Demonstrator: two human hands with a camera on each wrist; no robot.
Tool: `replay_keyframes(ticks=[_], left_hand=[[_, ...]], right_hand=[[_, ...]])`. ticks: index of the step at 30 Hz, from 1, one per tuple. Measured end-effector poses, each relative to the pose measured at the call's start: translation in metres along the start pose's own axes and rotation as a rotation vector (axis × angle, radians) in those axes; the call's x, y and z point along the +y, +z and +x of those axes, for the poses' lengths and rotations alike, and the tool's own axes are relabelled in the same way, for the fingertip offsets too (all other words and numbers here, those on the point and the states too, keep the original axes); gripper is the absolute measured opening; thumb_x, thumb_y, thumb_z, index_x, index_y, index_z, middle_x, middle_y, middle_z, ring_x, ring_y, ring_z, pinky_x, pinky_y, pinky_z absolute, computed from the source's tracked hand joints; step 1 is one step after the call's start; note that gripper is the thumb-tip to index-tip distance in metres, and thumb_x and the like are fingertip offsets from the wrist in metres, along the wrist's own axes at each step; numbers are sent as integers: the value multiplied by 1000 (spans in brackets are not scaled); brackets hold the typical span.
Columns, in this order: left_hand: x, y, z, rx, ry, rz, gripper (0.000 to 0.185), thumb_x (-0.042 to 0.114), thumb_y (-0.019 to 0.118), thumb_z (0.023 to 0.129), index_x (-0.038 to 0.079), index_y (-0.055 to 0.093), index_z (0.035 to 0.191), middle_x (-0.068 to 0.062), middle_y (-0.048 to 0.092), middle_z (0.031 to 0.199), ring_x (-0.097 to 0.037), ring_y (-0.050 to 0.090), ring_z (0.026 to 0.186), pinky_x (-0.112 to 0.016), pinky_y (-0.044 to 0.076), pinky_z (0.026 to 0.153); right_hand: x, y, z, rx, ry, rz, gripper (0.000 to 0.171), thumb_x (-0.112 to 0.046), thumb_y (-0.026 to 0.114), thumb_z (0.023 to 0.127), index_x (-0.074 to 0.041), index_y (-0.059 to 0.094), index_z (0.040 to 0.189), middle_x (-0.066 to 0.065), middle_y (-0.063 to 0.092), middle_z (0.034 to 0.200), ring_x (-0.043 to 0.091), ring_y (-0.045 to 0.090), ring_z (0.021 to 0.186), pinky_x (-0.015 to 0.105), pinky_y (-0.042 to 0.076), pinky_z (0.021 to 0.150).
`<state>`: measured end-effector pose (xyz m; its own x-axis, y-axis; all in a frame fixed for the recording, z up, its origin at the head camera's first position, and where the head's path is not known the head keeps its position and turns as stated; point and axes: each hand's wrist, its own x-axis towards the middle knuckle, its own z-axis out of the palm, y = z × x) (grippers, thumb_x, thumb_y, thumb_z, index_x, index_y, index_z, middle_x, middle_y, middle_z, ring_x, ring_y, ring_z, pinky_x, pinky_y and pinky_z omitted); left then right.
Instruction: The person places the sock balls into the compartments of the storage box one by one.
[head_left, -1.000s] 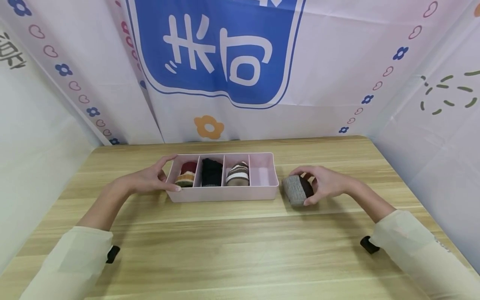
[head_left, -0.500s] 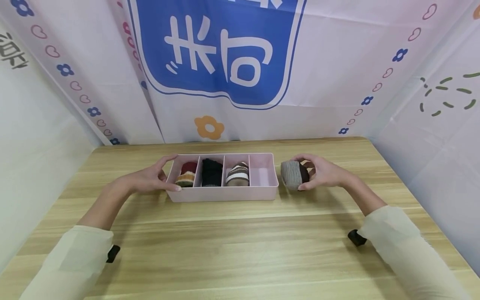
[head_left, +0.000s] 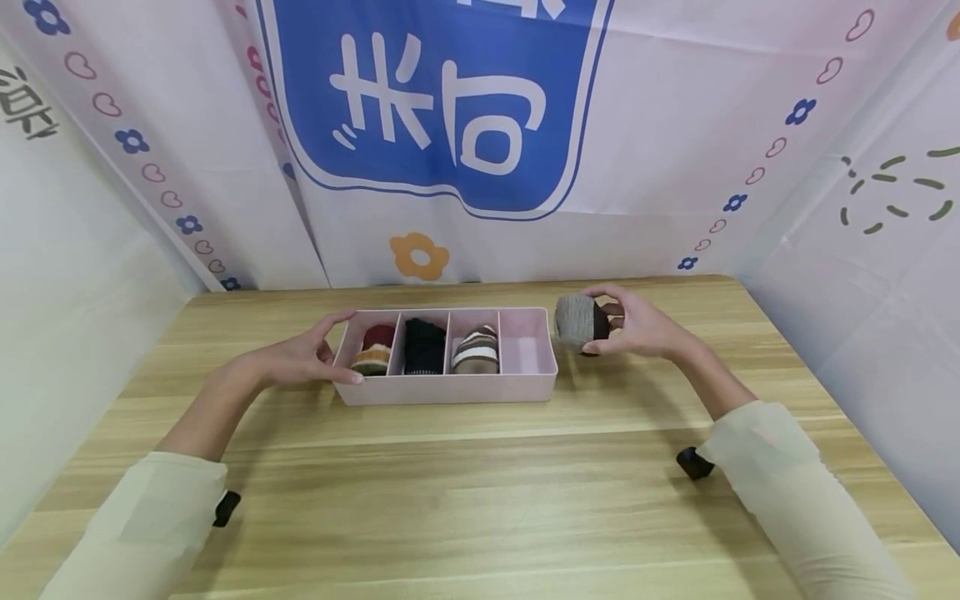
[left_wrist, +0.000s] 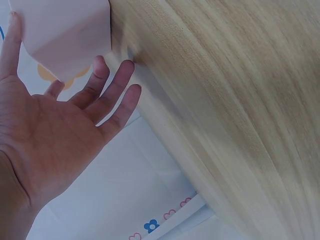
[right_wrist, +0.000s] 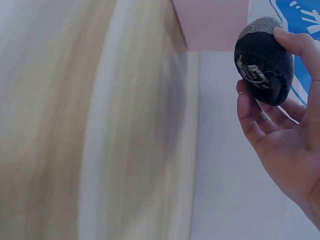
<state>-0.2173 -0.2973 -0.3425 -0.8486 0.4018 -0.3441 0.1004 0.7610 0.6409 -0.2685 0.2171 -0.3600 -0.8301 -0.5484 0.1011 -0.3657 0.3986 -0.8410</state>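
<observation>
A pale pink divided storage box (head_left: pixel 450 388) stands on the table in the head view. My left hand (head_left: pixel 296 360) holds its left end, thumb on the front side and index finger at the back corner; in the left wrist view the other fingers of the left hand (left_wrist: pixel 60 125) are off the box. My right hand (head_left: pixel 637 323) grips a rolled grey and dark sock (head_left: pixel 576 321), raised above the table just right of the box. In the right wrist view the rolled sock (right_wrist: pixel 264 65) shows its dark ribbed end with pale lettering, between thumb and fingers.
From the left, the box compartments hold a red, orange and green rolled sock (head_left: pixel 374 348), a black one (head_left: pixel 424 343) and a brown-white striped one (head_left: pixel 477 348). The rightmost compartment (head_left: pixel 527 350) shows its bare floor. A printed cloth (head_left: pixel 637 167) hangs behind the wooden table (head_left: pixel 465 500).
My right hand has lifted the rolled grey and dark sock off the table and moved it back and slightly left, beside the box's right end. The left hand and box have stayed put.
</observation>
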Motion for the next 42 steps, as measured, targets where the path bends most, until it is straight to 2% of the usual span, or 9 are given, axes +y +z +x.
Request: replay_keyframes(ticks=[9,17,22,28,33,38,42], left_hand=[[2,-1,-1,1,-8,5,114,42,79,90,9,1,165,-12,55,98,-24,51,92,-40,41,85],[1,0,0,0,2,-5,114,41,79,90,8,0,165,-11,55,100,-23,50,94,-40,42,84],[1,0,-1,1,-4,0,114,42,79,90,8,1,165,-11,56,100,-24,51,95,-40,41,85],[3,0,-2,0,-14,-4,113,42,79,90,10,1,165,-12,55,100,-24,50,94,-40,41,85],[2,0,-1,-1,-5,-8,113,40,79,90,8,0,165,-10,54,98,-23,49,92,-39,41,83],[0,1,1,3,-1,-7,113,39,78,91,7,0,165,-9,52,97,-22,48,91,-39,40,82],[-1,1,2,5,-4,-10,112,38,78,91,7,0,165,-9,52,98,-22,49,92,-39,41,82]], right_hand=[[-17,3,10,31,-62,51,80,3,86,74,6,45,142,23,49,140,33,64,109,30,56,84],[-30,12,18,7,-77,8,75,-3,87,74,3,51,139,21,55,136,32,65,100,35,56,76],[-36,17,24,-9,-88,-18,75,-6,89,72,2,54,138,20,59,132,29,67,94,31,54,69],[-41,23,31,-35,-113,-115,74,-15,92,71,0,59,136,17,62,131,26,69,90,33,52,67],[-44,31,35,-60,-97,-151,75,-20,92,72,-3,59,137,16,61,134,24,70,80,32,53,71],[-45,36,38,-74,-71,-146,74,-19,92,73,-3,57,137,16,59,134,21,65,62,29,52,62],[-44,40,40,-72,-83,-178,73,-21,91,73,-2,59,136,18,61,133,18,63,57,28,52,59]])
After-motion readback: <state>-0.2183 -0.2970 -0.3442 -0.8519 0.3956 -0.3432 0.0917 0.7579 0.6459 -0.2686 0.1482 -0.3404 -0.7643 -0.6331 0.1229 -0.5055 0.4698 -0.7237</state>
